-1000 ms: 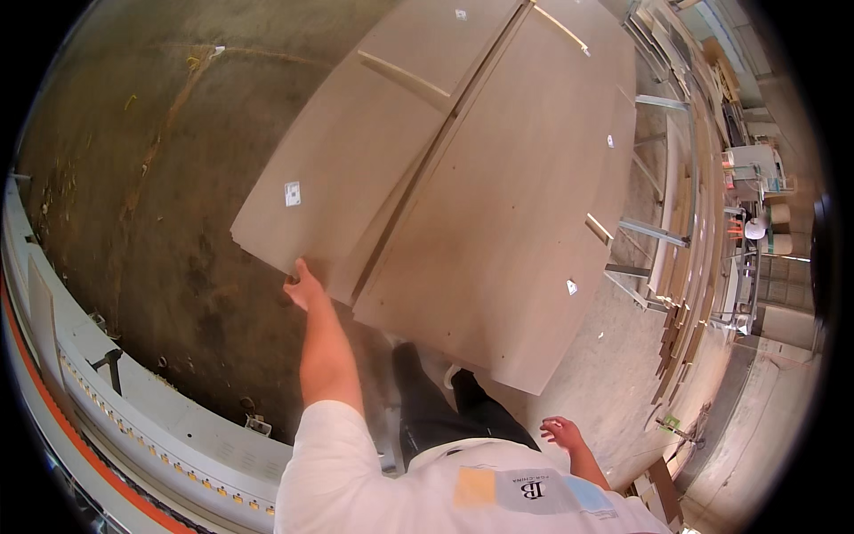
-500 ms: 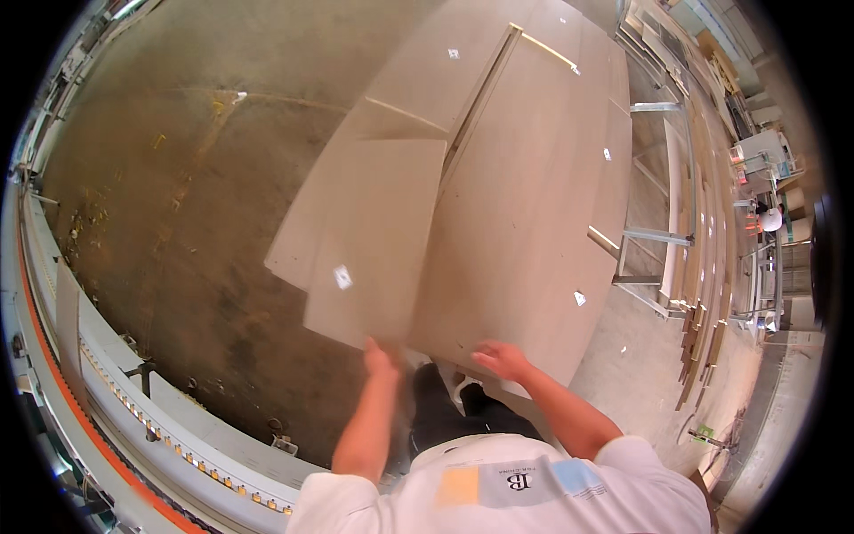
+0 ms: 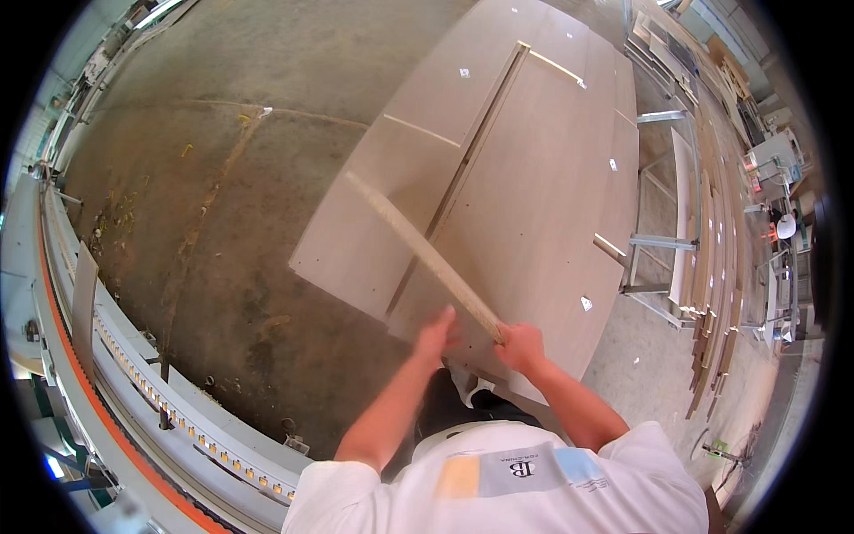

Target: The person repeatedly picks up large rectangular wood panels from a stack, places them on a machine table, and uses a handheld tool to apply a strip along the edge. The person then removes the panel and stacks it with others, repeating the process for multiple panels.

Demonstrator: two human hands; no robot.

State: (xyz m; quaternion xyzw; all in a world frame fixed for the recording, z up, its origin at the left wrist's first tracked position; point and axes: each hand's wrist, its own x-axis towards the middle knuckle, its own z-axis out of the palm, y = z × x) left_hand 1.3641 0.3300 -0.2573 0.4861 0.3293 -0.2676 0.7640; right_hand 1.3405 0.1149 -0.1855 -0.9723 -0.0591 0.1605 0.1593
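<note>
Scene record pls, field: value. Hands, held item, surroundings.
Held item: flat light-brown rectangular board, seen nearly edge-on, slanting
Right hand: grips the board's near end
Left hand: open, motion-blurred, beside the board; no contact visible
Under the board: large light-brown flat panels with small white labels
Left side: long grey machine with orange stripe
Right side: grey metal frame, long brown strips

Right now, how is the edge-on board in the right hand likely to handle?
The board is probably stiff: its long edge looks straight though gripped near one end. It may swing or tip, since only the right hand appears to hold it. Flat-edged, it seems unlikely to roll.
</note>
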